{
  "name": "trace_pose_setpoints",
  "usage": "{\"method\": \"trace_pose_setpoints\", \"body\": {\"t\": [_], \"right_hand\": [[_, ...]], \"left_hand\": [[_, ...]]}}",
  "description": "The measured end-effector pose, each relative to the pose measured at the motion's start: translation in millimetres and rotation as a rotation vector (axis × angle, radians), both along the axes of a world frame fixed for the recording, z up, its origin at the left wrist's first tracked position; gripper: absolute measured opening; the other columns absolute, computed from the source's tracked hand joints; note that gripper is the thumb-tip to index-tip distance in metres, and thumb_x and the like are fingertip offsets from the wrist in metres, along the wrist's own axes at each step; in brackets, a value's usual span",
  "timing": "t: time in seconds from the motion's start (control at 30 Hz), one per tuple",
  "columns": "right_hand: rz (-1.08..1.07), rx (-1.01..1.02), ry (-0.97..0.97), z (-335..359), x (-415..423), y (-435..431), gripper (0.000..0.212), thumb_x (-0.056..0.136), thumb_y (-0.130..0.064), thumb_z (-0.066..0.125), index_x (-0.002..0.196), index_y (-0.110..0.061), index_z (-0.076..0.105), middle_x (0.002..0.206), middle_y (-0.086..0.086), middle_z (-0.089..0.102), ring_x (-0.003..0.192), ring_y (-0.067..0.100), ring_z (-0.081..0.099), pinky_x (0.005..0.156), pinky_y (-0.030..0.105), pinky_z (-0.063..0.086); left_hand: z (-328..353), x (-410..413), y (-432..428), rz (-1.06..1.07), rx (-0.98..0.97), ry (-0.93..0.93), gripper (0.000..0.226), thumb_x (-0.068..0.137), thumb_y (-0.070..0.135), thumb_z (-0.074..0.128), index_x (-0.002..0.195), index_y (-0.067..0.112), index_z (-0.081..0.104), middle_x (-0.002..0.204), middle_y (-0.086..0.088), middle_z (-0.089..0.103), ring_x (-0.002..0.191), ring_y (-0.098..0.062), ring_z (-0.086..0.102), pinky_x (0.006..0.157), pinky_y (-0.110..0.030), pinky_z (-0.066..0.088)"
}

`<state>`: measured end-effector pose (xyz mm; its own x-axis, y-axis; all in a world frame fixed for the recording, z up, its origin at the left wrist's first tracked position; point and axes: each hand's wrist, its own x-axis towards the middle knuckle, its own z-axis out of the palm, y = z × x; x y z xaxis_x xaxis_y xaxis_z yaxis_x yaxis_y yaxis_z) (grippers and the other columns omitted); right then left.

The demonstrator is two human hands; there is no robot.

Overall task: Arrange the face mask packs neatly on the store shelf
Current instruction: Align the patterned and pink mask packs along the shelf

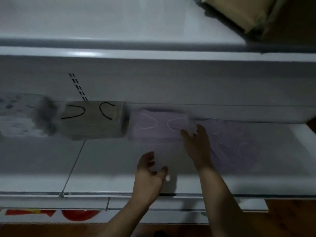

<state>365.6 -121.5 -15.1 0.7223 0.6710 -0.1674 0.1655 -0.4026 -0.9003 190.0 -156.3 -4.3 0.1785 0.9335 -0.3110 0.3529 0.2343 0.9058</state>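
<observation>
**Right hand at the end of a lilac pack**

Right hand (pixel 196 146) reaches to the back of the shelf (pixel 111 159), thumb and fingertips (pixel 198 130) at the crumpled clear wrap on the right end of a lilac pack (pixel 153 125) of face masks. The blur hides whether they pinch the wrap or only touch it. The left hand (pixel 148 175) hovers low over the bare front of the shelf with its fingers loosely curled, holding nothing.

The lilac pack lies flat in a row along the back wall, white ear loops showing on top. Just left of it is a beige pack (pixel 94 120) with black loops. Further left is a smeared grey shape (pixel 45 117) (too blurred to name), then a white pack with blue spots (pixel 15 117). To the right, partly behind the right wrist, more lilac masks (pixel 230 139) lie spread toward the front and look less square than the row.

A slotted strip (pixel 78 88) runs up the back wall. On the upper shelf (pixel 119 19) sits a brown wrapped parcel (pixel 239 11).
</observation>
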Motion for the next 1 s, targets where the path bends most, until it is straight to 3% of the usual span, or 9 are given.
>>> {"method": "trace_pose_setpoints", "body": {"t": [0.13, 0.23, 0.4, 0.5, 0.6, 0.7, 0.83, 0.9, 1.0], "right_hand": [[-0.170, -0.100, -0.319, 13, 68, -36, 0.054, 0.081, -0.044, 0.063, 0.126, -0.014, 0.059, 0.129, 0.015, 0.058, 0.120, 0.033, 0.053, 0.101, 0.039, 0.042], [-0.295, -0.405, -0.327, 24, 135, -61, 0.064, 0.087, -0.047, 0.061, 0.139, -0.013, 0.045, 0.139, 0.021, 0.046, 0.129, 0.039, 0.042, 0.106, 0.046, 0.033], [-0.010, -0.641, -0.293, 7, 160, -57, 0.055, 0.087, -0.050, 0.056, 0.134, -0.021, 0.052, 0.138, 0.018, 0.047, 0.127, 0.038, 0.041, 0.104, 0.044, 0.034], [0.051, -0.633, -0.355, 7, 155, -56, 0.047, 0.083, -0.045, 0.063, 0.127, -0.027, 0.058, 0.134, 0.016, 0.048, 0.124, 0.038, 0.043, 0.100, 0.044, 0.038], [0.100, -0.593, -0.363, 4, 154, -68, 0.050, 0.080, -0.044, 0.067, 0.127, -0.028, 0.058, 0.132, 0.013, 0.050, 0.123, 0.037, 0.045, 0.099, 0.042, 0.041], [0.101, -0.534, -0.333, 4, 155, -82, 0.064, 0.072, -0.044, 0.075, 0.132, -0.030, 0.053, 0.135, 0.008, 0.051, 0.126, 0.032, 0.046, 0.103, 0.042, 0.037], [0.067, -0.482, -0.298, -1, 161, -92, 0.087, 0.071, -0.046, 0.078, 0.145, -0.026, 0.036, 0.142, 0.010, 0.046, 0.131, 0.033, 0.041, 0.106, 0.044, 0.032], [0.023, -0.451, -0.274, -3, 162, -96, 0.095, 0.072, -0.044, 0.079, 0.149, -0.020, 0.028, 0.146, 0.015, 0.038, 0.133, 0.037, 0.035, 0.108, 0.045, 0.030], [0.030, -0.447, -0.258, -6, 164, -102, 0.091, 0.071, -0.042, 0.081, 0.146, -0.017, 0.035, 0.147, 0.016, 0.036, 0.135, 0.036, 0.033, 0.111, 0.041, 0.028]], "left_hand": [[7, 33, -6, -0.217, -0.252, -0.092, 0.076, 0.073, 0.029, 0.080, 0.139, 0.019, 0.044, 0.131, -0.001, 0.055, 0.114, -0.013, 0.056, 0.097, -0.028, 0.047], [12, 71, 6, -0.177, -0.376, -0.148, 0.095, 0.059, 0.036, 0.076, 0.144, 0.013, 0.039, 0.134, -0.006, 0.053, 0.113, -0.020, 0.057, 0.102, -0.036, 0.046], [19, 130, 25, -0.084, -0.502, -0.296, 0.005, 0.088, 0.012, 0.066, 0.091, 0.015, 0.064, 0.085, -0.001, 0.056, 0.072, -0.011, 0.049, 0.071, -0.027, 0.040], [18, 157, 27, -0.068, -0.543, -0.337, 0.019, 0.087, 0.008, 0.065, 0.069, 0.016, 0.062, 0.077, -0.008, 0.052, 0.073, -0.023, 0.049, 0.069, -0.030, 0.039], [14, 172, 23, -0.038, -0.556, -0.363, 0.014, 0.086, 0.007, 0.065, 0.073, 0.013, 0.063, 0.092, -0.014, 0.060, 0.084, -0.026, 0.056, 0.075, -0.035, 0.044], [11, 180, 21, -0.024, -0.602, -0.373, 0.011, 0.088, 0.007, 0.064, 0.078, 0.009, 0.060, 0.078, -0.012, 0.061, 0.066, -0.025, 0.058, 0.055, -0.027, 0.051], [14, 193, 18, -0.083, -0.540, -0.330, 0.017, 0.088, 0.010, 0.067, 0.077, 0.008, 0.054, 0.053, -0.006, 0.050, 0.038, -0.013, 0.049, 0.033, -0.014, 0.037], [12, 204, 20, -0.112, -0.472, -0.284, 0.025, 0.085, 0.011, 0.070, 0.071, 0.011, 0.050, 0.050, -0.005, 0.045, 0.034, -0.009, 0.044, 0.037, -0.014, 0.033], [16, 217, 22, -0.143, -0.527, -0.291, 0.021, 0.077, 0.015, 0.077, 0.077, 0.010, 0.056, 0.073, -0.014, 0.056, 0.060, -0.021, 0.055, 0.058, -0.026, 0.042]]}}
